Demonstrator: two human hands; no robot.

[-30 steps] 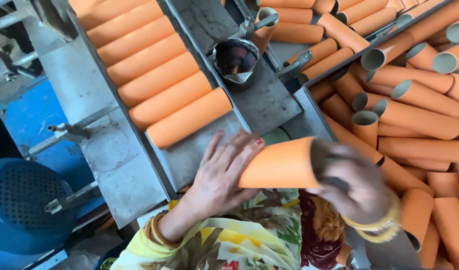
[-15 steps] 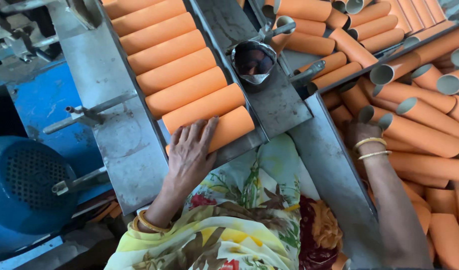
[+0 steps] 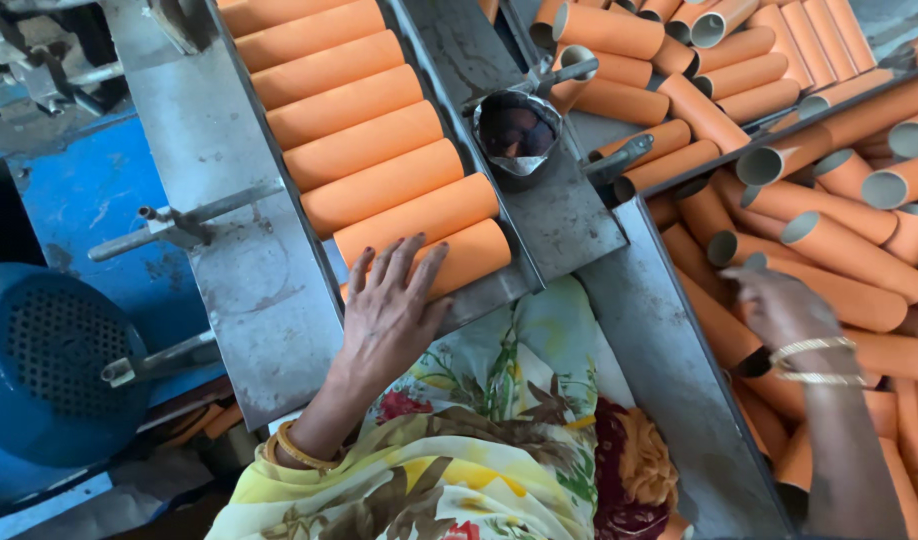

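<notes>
resting flat and open on the newly added orange tube (image 3: 457,262) in the metal tray (image 3: 249,290), the left hand (image 3: 389,315) grips nothing, while the right hand (image 3: 779,305) has moved into the tube pile (image 3: 839,240), its grasp unclear.

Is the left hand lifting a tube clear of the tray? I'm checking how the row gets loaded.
No: the left hand lies flat on the nearest orange tube, which rests in the metal tray.

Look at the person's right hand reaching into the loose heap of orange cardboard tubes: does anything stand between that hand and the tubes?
Nothing visible does. The right hand lies directly on the heap of orange cardboard tubes, with no bar or wall between them. The grey metal divider runs beside the wrist, to the left in the picture, not across its reach.
</notes>
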